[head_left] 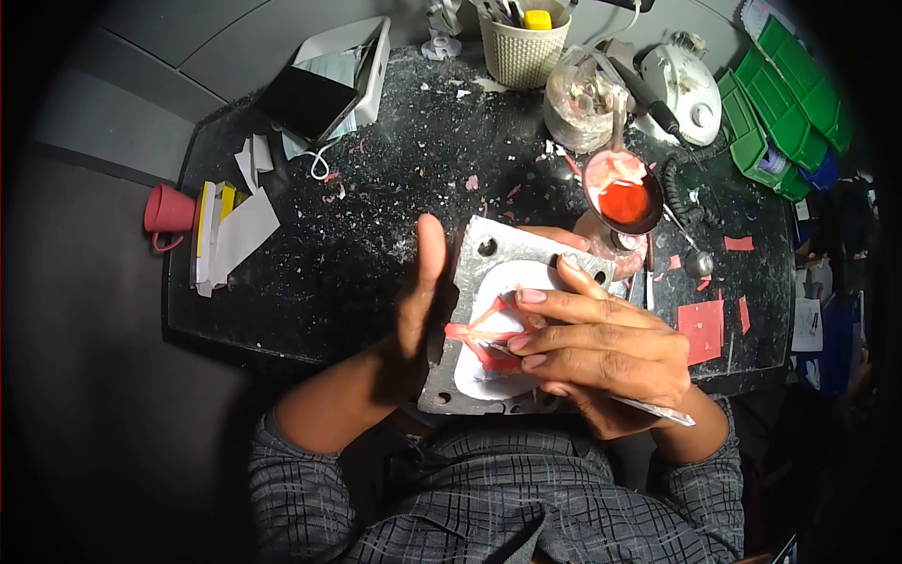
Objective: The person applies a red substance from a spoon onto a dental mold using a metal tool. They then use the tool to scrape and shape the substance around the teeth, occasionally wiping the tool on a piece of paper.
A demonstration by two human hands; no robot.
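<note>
My left hand (418, 301) supports a grey metal flask (442, 381) from its left side and from behind, thumb raised along the edge. White plaster (479, 381) fills the flask's middle opening. Across the plaster lies pink wax (484, 334) in a branching shape. My right hand (611, 352) is closed around a thin metal hand tool (653, 409), its handle end sticking out below the palm. The tool's tip is at the pink wax, partly hidden by my fingers. Beyond the flask, a ladle (620, 193) holds melted red wax and pink pieces.
Under the ladle stands a small glass burner (625, 249). Pink wax sheets (700, 329) and scraps lie at the right. Farther back are a plastic-wrapped jar (583, 103), a white device (681, 89), green bins (775, 94), a pen basket (524, 52) and a phone (310, 99). A red mug (169, 211) stands far left.
</note>
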